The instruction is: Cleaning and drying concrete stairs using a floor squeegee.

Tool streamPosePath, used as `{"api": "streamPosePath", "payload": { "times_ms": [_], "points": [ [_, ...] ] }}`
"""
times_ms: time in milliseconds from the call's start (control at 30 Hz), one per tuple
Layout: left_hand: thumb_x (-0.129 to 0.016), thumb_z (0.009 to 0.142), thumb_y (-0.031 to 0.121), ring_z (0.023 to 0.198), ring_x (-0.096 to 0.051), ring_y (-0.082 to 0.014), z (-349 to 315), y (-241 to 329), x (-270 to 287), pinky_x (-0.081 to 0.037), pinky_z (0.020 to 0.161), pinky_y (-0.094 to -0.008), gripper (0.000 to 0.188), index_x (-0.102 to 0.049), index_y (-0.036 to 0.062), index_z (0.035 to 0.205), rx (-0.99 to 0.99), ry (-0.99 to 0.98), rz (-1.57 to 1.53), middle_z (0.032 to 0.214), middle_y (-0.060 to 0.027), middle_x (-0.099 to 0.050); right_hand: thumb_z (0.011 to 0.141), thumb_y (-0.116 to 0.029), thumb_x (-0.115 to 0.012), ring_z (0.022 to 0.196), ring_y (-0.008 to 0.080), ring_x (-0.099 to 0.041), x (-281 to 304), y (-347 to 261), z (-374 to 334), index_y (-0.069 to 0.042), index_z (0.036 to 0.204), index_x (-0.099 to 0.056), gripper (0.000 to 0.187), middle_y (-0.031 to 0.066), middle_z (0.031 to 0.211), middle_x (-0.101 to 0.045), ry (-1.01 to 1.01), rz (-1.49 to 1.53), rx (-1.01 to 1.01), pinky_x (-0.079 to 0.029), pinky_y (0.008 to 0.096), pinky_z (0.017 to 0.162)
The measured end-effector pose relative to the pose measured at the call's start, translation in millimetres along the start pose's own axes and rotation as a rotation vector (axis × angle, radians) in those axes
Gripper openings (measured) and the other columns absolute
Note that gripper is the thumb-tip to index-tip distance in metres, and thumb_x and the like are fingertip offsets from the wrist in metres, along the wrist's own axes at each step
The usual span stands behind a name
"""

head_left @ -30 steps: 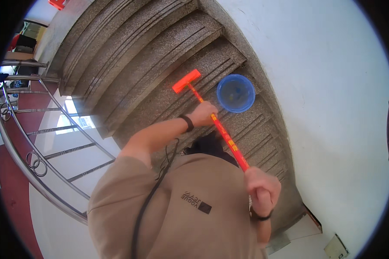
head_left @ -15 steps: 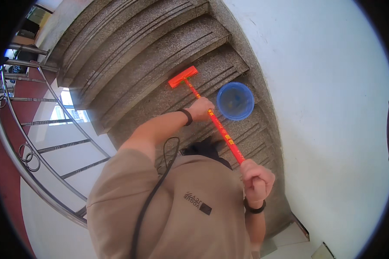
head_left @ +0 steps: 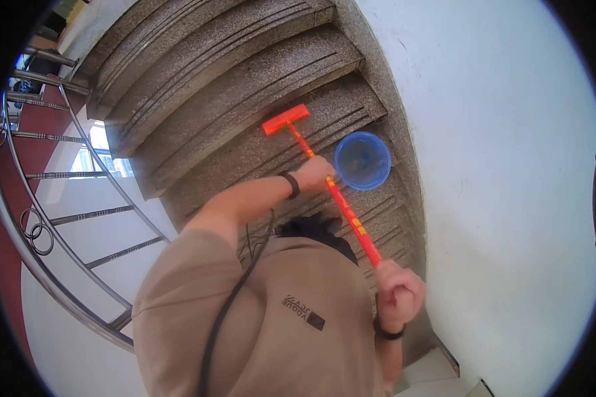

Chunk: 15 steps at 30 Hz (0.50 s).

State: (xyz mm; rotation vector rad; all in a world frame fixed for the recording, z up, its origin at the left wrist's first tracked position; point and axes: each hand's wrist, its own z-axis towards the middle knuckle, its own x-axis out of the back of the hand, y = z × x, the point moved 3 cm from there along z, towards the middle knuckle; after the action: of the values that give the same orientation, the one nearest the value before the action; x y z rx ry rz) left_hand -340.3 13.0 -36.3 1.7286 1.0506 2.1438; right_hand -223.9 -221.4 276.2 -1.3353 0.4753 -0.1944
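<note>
A long-handled scrub brush (head_left: 287,120) with an orange head and a red, yellow-marked handle slants across the stairs. Its head rests on a speckled stone step, close to the riser behind. My left hand (head_left: 314,174) is closed round the middle of the handle, below the head. At the near end of the handle, my right hand (head_left: 401,292) grips it in a fist, beside my torso. Just right of the handle stands a round blue bucket (head_left: 363,161), with cloudy liquid or a dull bottom showing inside.
Curved stone steps (head_left: 245,79) rise away ahead of me. A metal railing (head_left: 79,311) bends down the left side. A white wall (head_left: 503,165) closes off the right. A black cable (head_left: 220,324) hangs down over my shirt.
The brush head has shifted slightly to the right in the picture, and both hands have moved slightly right and down with the handle. The view has turned a little.
</note>
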Motion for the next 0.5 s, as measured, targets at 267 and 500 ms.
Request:
{"api": "streamPosePath", "payload": {
  "times_ms": [267, 500],
  "points": [
    [-0.075, 0.071, 0.03, 0.08, -0.065, -0.0372, 6.1, 1.7, 4.8, -0.051, 0.075, -0.0481, 0.02, -0.066, 0.012, 0.068, 0.078, -0.038, 0.076, 0.077, -0.0139, -0.068, 0.077, -0.002, -0.039, 0.049, 0.0158, -0.033, 6.3, 5.3, 3.4, -0.001, 0.065, -0.046, 0.013, 0.0039, 0.051, -0.04, 0.01, 0.058, 0.025, -0.033, 0.0345, 0.056],
    [-0.072, 0.068, 0.029, 0.069, -0.065, -0.0382, -12.5, 58.8, -23.9, -0.052, 0.066, -0.0486, 0.018, -0.067, 0.012, 0.065, -0.03, 0.031, -0.019, 0.066, -0.0147, -0.064, 0.073, -0.002, -0.042, 0.045, 0.0183, -0.036, 16.2, -44.4, -25.1, 0.002, 0.063, -0.05, 0.013, 0.0066, 0.051, -0.045, 0.082, 0.021, -0.033, -0.035, 0.0369, 0.052]
  ]
}}
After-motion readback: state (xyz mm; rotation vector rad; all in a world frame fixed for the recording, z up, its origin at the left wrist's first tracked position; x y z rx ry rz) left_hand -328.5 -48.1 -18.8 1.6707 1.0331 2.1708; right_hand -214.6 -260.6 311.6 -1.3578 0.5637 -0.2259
